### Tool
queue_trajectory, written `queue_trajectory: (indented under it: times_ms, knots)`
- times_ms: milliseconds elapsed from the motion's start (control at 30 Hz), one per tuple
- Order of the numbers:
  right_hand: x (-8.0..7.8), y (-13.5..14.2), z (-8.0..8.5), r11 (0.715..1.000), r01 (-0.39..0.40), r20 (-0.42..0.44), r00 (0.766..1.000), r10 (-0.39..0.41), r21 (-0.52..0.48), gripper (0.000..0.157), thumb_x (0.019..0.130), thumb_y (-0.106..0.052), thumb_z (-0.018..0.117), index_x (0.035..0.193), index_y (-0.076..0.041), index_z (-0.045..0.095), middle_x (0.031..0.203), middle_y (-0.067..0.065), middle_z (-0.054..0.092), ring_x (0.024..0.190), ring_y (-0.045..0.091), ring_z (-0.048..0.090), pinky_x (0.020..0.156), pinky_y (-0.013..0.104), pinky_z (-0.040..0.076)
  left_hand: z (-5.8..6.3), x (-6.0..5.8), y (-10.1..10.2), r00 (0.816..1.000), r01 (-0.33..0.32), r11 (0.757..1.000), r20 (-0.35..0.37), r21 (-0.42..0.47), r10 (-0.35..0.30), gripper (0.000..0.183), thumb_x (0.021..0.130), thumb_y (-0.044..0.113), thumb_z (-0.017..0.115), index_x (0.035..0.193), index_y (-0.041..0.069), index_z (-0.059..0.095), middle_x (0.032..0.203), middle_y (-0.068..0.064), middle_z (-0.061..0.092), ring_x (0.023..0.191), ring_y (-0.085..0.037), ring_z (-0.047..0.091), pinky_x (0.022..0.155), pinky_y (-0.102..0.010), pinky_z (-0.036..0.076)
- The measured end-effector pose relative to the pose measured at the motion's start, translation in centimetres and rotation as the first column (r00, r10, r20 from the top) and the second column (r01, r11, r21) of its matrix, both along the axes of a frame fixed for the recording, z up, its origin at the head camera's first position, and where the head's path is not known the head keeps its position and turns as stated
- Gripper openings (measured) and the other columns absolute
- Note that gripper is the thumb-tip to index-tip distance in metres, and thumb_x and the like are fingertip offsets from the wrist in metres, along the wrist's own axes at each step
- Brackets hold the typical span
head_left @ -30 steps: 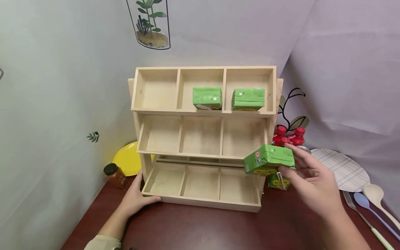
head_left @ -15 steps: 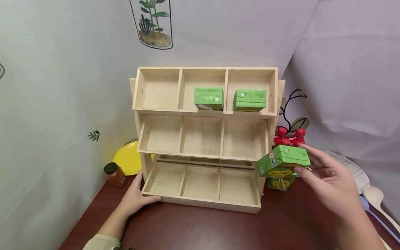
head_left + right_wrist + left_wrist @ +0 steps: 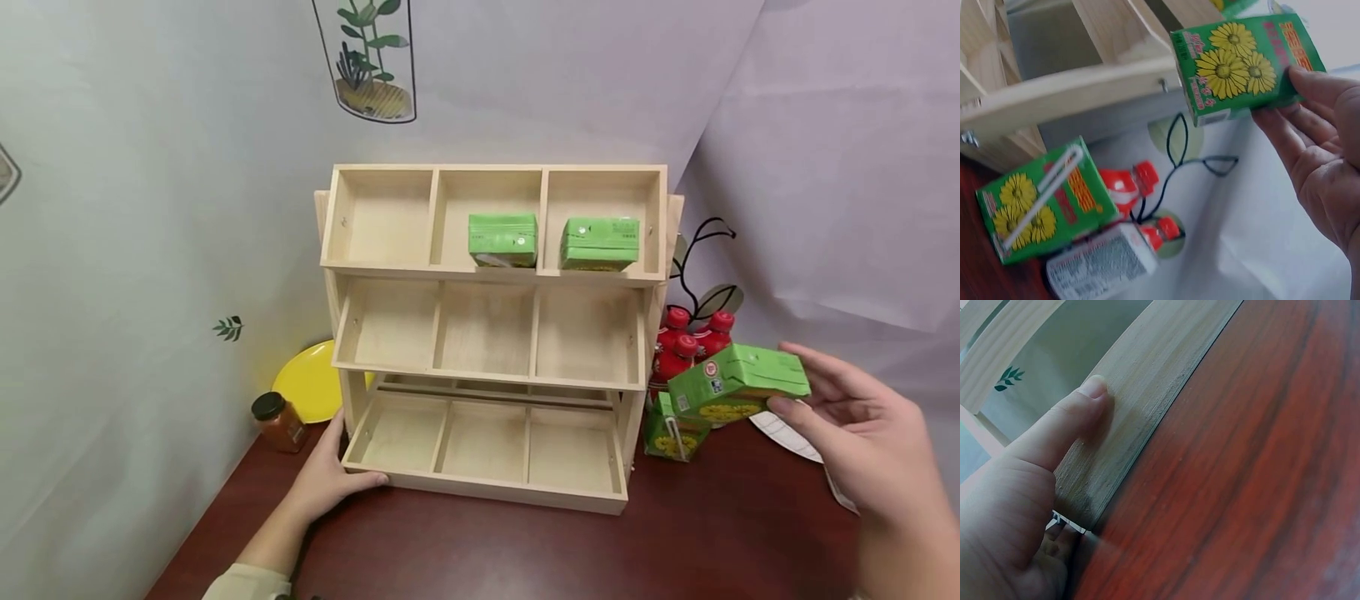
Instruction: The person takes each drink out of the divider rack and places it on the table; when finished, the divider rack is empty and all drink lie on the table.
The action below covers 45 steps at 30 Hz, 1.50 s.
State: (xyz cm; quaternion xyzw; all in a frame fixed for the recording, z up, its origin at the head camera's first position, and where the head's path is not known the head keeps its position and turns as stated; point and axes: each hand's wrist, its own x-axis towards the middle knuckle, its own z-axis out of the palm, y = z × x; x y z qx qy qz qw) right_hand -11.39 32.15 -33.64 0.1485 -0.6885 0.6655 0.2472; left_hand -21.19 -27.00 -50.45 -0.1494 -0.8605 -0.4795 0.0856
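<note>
My right hand [image 3: 870, 425] pinches a green drink carton [image 3: 738, 383] by one end, thumb on one face and fingers behind. Yellow flowers cover the carton's face in the right wrist view. It is held in the air right of the wooden shelf rack [image 3: 480, 377]. At the rack's lower left corner, my left hand [image 3: 322, 479] grips the bottom tray, its thumb [image 3: 1079, 409] along the front board. Two green cartons sit in the top tier, one in the middle compartment [image 3: 502, 240] and one in the right compartment [image 3: 600, 243].
Another green carton with a straw [image 3: 675, 429] stands right of the rack, near red-capped bottles [image 3: 678, 358]. A plate [image 3: 783, 433] is partly hidden by the right hand. To the left are a yellow plate [image 3: 307, 383] and a dark-lidded jar [image 3: 277, 421].
My right hand has carried the carton to the right, away from the rack, past the standing carton. The left hand has stayed at the rack's corner.
</note>
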Motion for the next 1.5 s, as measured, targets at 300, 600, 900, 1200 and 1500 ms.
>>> queue_trajectory:
  times_ms: [300,600,900,1200,1500]
  knots:
    - [-0.5,3.1,-1.1,0.971,0.138,0.080,0.985,-0.156,0.197,0.055,0.080,0.018,0.066,0.132,0.008,0.053,0.113,-0.002,0.069,0.084,0.007,0.066,0.073,0.014,0.049,-0.1,0.1,0.1,1.000,-0.005,1.000,0.001,-0.013,0.005,0.128,0.054,0.033,0.096,0.154,0.036,0.015,0.150,0.000,0.034,0.129,-0.020,0.038,0.098,-0.013,0.028]
    - [-1.2,5.7,-2.5,0.940,0.204,0.110,0.964,-0.242,0.272,0.055,0.081,0.014,0.069,0.133,0.005,0.054,0.114,-0.009,0.069,0.093,0.001,0.065,0.075,0.011,0.047,0.0,0.0,0.0,1.000,-0.008,1.000,0.010,-0.014,0.008,0.128,0.054,0.034,0.096,0.154,0.036,0.015,0.150,0.000,0.034,0.128,-0.019,0.039,0.097,-0.013,0.029]
    - [-2.0,7.9,-4.5,0.998,0.030,0.119,0.992,-0.037,0.059,0.056,0.081,0.023,0.061,0.134,0.011,0.048,0.116,-0.001,0.069,0.097,0.007,0.066,0.074,0.016,0.051,-0.1,-0.1,-0.1,1.000,-0.007,1.000,0.002,-0.013,0.007,0.128,0.055,0.034,0.096,0.154,0.036,0.014,0.150,0.000,0.033,0.128,-0.019,0.039,0.097,-0.012,0.028]
    - [-3.4,8.8,-6.5,0.898,0.057,0.205,0.965,-0.161,0.436,0.048,0.085,0.007,0.068,0.131,0.002,0.052,0.110,-0.014,0.067,0.100,-0.004,0.062,0.074,0.014,0.050,-0.1,-0.1,0.1,1.000,0.005,1.000,0.006,0.004,-0.005,0.127,0.055,0.033,0.096,0.154,0.035,0.016,0.149,0.000,0.034,0.128,-0.020,0.039,0.097,-0.012,0.029]
    - [-4.0,9.0,-8.5,0.976,-0.074,0.265,0.964,0.017,0.206,0.051,0.084,0.016,0.064,0.131,0.005,0.050,0.112,-0.007,0.068,0.100,0.001,0.063,0.074,0.016,0.050,-0.1,0.0,0.1,1.000,0.003,1.000,-0.002,-0.003,-0.003,0.126,0.055,0.033,0.096,0.153,0.036,0.016,0.149,-0.001,0.035,0.128,-0.020,0.040,0.097,-0.012,0.029]
